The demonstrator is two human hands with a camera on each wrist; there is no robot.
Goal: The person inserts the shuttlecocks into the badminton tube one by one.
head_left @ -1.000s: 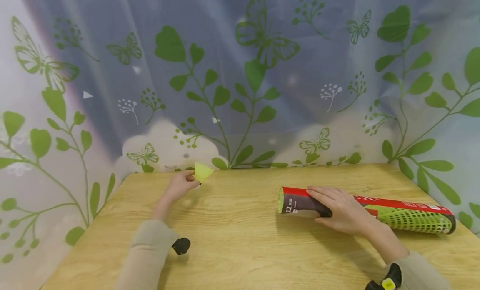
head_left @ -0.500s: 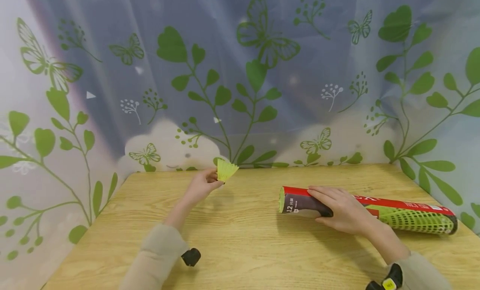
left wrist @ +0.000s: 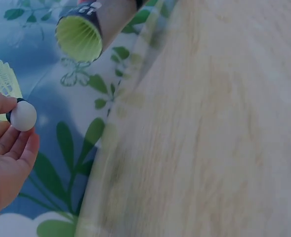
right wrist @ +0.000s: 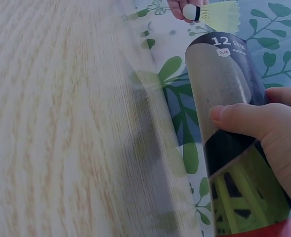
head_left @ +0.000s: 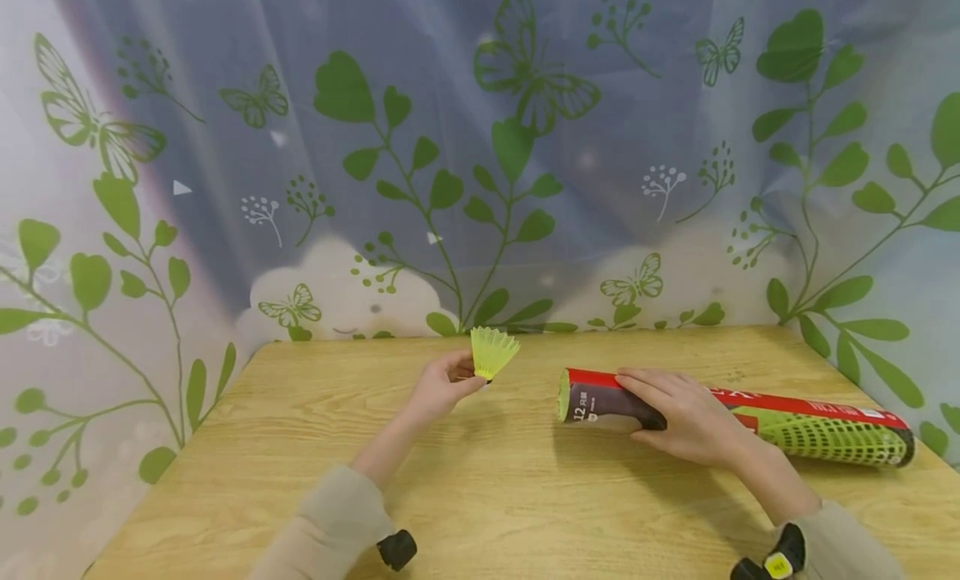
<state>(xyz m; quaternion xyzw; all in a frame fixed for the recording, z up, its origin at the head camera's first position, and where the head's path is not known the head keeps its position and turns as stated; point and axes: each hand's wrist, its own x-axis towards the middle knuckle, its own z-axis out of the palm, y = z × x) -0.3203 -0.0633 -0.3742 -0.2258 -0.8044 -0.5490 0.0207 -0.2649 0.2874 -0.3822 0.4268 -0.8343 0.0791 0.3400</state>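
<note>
A yellow-green shuttlecock (head_left: 492, 352) with a white cork and dark band is pinched near its base by my left hand (head_left: 444, 388), skirt upward and leaning right in the head view. To its right, my right hand (head_left: 690, 417) grips a red, black and green shuttlecock tube (head_left: 825, 430) around its left part. The tube's left end is open and faces the shuttlecock, with a gap between them. In the left wrist view, yellow-green skirt ribs show inside the tube's mouth (left wrist: 78, 39). The shuttlecock's white cork (left wrist: 23, 116) sits between thumb and fingers.
Both arms reach over a light wood table (head_left: 480, 488). Behind it hangs a blue-grey and white curtain (head_left: 585, 197) printed with green leaves and butterflies. The tube's far end reaches close to the table's right edge.
My left hand has moved right with the shuttlecock, bringing it closer to the tube's open end. The right hand and the tube have stayed almost in place.
</note>
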